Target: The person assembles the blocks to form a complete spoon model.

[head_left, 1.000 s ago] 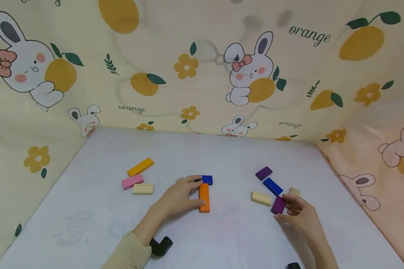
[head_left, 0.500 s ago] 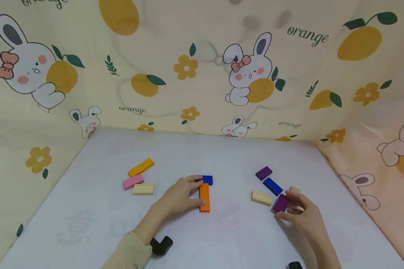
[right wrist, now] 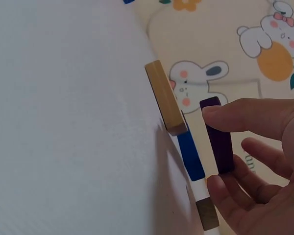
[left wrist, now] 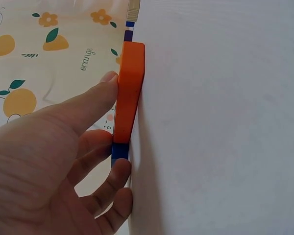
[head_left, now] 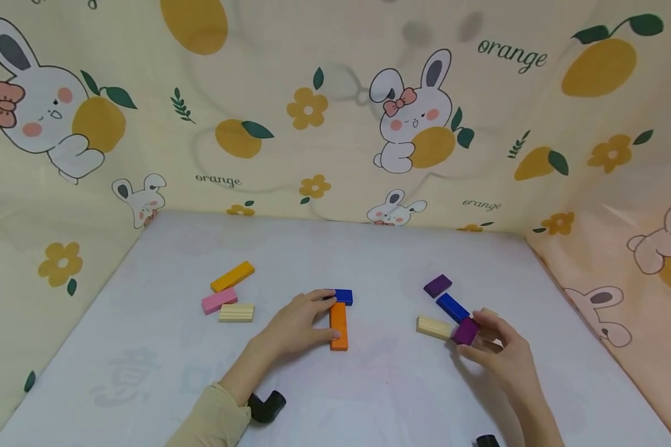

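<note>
Purple block (head_left: 466, 331) is pinched by right hand (head_left: 502, 352); left hand (head_left: 293, 324) rests loosely on orange block (head_left: 339, 324).

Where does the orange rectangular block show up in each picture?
Head: the orange rectangular block is at centre width, below mid-height.
Left wrist: slightly left of centre, mostly in the upper half.
Right wrist: not in it.
Shared landmark: the rabbit-and-fruit printed backdrop, visible in all three.

Word "orange" (head_left: 512, 56), dark green, repeated, on patterned backdrop (head_left: 346, 152)
</note>
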Motion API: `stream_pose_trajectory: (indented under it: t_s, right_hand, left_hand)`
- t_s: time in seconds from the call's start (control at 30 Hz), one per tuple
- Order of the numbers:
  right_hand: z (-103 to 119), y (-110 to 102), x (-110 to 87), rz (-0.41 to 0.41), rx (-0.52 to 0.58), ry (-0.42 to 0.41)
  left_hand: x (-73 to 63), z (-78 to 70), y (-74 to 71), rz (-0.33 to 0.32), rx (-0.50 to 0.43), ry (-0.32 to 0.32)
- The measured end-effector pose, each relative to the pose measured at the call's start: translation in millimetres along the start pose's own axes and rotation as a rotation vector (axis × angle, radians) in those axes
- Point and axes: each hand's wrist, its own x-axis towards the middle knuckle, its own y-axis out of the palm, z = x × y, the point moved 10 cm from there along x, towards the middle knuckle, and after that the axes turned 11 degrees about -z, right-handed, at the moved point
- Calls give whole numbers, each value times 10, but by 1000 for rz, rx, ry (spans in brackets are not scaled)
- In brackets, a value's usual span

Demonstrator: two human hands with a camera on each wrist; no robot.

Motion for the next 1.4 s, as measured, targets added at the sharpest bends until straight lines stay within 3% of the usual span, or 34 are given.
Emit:
stream_pose_trajectory:
  t_s: [0.13, 0.3, 0.5, 0.73, 1.0, 1.2, 1.4]
  right_hand:
    - [41, 47, -32, 23, 38, 1]
    - [161, 164, -145, 86, 170, 41]
    - [497, 622, -357, 270, 248, 81]
    - [851, 1206, -649, 473, 97, 22]
    - [865, 1532, -843, 582, 75, 38]
    - [892, 1687, -909, 615, 16, -62]
    - [944, 1751, -935, 574, -64, -180]
  left_hand:
    - [6, 5, -4, -2, 2, 3]
    - [11, -9, -4, 2, 4, 12]
    - [10, 12, -7, 1, 4, 15]
    - [14, 30, -6, -7, -4, 24]
    - [8, 15, 4, -3, -4, 8]
    - [5, 22, -3, -10, 12, -6]
    - [-4, 13, -10, -6, 0, -7]
